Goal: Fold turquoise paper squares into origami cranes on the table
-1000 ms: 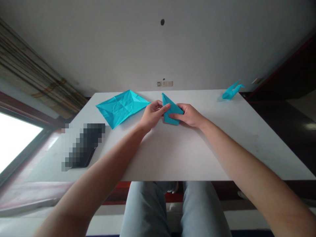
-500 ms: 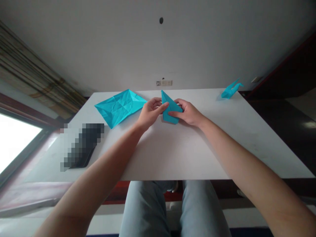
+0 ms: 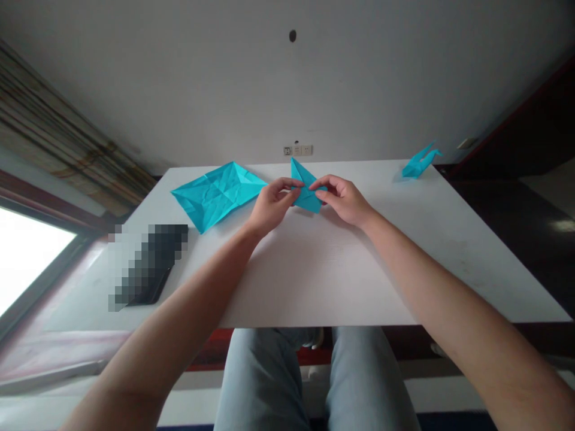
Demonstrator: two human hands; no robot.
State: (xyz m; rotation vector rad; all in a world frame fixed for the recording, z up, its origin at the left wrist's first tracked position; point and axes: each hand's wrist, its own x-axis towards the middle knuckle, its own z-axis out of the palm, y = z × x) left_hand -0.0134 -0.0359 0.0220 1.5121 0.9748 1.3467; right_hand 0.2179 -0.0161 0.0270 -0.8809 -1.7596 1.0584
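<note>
Between my hands is a folded piece of turquoise paper (image 3: 307, 203), its pointed tip toward the wall. My left hand (image 3: 275, 205) pinches its left edge between thumb and fingers. On the right side, my right hand (image 3: 344, 199) grips the paper with thumb and index finger, both lying near the middle fold. The fingertips cover part of the creases. Left of my left hand lies a creased, unfolded turquoise sheet (image 3: 220, 194), one corner close to my knuckles.
A turquoise origami crane (image 3: 415, 167) stands at the far right of the white table (image 3: 287, 281). A dark, partly pixelated flat object (image 3: 155, 263) lies at the left. Wall sockets (image 3: 297, 150) sit behind the table; a curtain (image 3: 58, 126) hangs by the window.
My fingers have shifted on the folded paper: my right index finger now reaches over its front. The paper has moved slightly up and looks wider across the middle.
</note>
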